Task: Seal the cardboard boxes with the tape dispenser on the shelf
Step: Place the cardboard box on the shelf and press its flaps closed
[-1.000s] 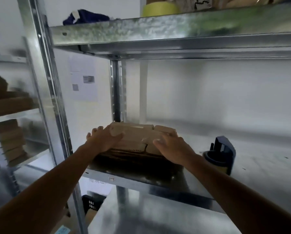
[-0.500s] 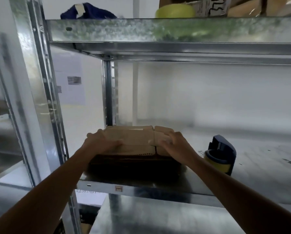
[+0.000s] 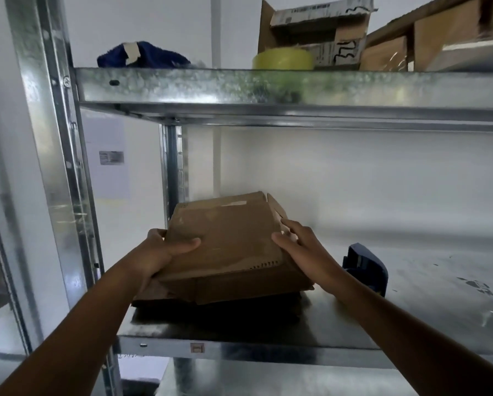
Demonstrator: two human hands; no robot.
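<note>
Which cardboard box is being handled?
The flattened box on the middle shelf, gripped by the left hand, touched by the right hand; the top-shelf boxes sit untouched.

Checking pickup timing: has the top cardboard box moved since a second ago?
Yes. The top cardboard box has tilted up from the stack, far edge raised, now reaching well above the tape dispenser beside it.

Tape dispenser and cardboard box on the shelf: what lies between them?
In the head view, the right hand lies between them, its straight fingers resting on the cardboard box at its right edge; its wrist hides part of the tape dispenser.
</note>
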